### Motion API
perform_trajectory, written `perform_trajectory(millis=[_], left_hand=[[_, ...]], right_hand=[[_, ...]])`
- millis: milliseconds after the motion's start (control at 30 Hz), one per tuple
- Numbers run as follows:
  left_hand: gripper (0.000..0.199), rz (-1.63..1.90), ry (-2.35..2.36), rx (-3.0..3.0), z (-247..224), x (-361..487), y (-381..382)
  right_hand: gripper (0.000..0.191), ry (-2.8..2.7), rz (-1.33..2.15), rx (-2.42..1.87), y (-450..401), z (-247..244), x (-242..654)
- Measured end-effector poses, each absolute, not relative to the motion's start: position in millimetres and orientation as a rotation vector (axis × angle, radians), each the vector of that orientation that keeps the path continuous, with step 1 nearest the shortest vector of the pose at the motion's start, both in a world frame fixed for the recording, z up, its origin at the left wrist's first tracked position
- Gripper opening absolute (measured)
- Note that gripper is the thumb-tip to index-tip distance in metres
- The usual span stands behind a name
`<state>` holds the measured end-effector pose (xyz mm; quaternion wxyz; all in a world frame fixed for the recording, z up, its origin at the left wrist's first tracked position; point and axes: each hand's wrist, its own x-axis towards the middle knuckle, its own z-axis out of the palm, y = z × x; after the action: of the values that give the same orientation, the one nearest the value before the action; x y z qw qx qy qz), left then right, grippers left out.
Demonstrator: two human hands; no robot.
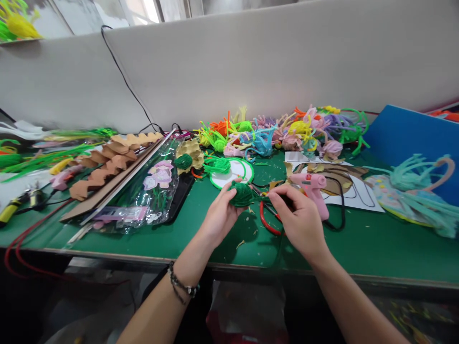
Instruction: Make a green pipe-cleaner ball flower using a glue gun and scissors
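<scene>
My left hand (pixel 222 212) is closed on a dark green fuzzy ball (pixel 242 194) above the front middle of the green table. To its right, my right hand (pixel 297 220) is pinched at the end of something thin beside the ball, too small to make out. Red-handled scissors or pliers (pixel 267 222) lie under and between my hands. Behind the ball is a white round piece with a green rim (pixel 229 177), with a bright green tasselled ball (pixel 219 165) on it. A pink glue gun (pixel 311 184) rests just beyond my right hand.
Colourful fuzzy tassels (pixel 265 138) are heaped along the wall. On the left are egg-carton strips (pixel 103 169), a plastic bag (pixel 154 191) and yellow-handled pliers (pixel 12 208). At the right are paper cutouts (pixel 362 193), a pale teal tassel piece (pixel 412 191) and a blue board (pixel 405 138).
</scene>
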<state>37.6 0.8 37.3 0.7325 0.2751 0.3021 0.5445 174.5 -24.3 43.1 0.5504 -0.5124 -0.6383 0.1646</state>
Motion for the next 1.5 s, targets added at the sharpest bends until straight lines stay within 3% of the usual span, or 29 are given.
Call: perform_trajectory(millis=[300, 867, 1500], left_hand=[[0.053, 1.136, 0.622, 0.830, 31.5, 36.6, -4.0], [0.049, 1.190, 0.644, 0.956, 27.2, 41.1, -2.4], [0.045, 1.177, 0.657, 0.968, 27.7, 43.9, -5.0]], right_hand=[[0.014, -1.714, 0.141, -1.168, -26.2, 36.4, 179.4], [0.009, -1.833, -0.068, -1.065, -30.9, 36.4, 187.9], [0.014, -1.940, 0.002, -1.181, -34.1, 37.0, 182.9]])
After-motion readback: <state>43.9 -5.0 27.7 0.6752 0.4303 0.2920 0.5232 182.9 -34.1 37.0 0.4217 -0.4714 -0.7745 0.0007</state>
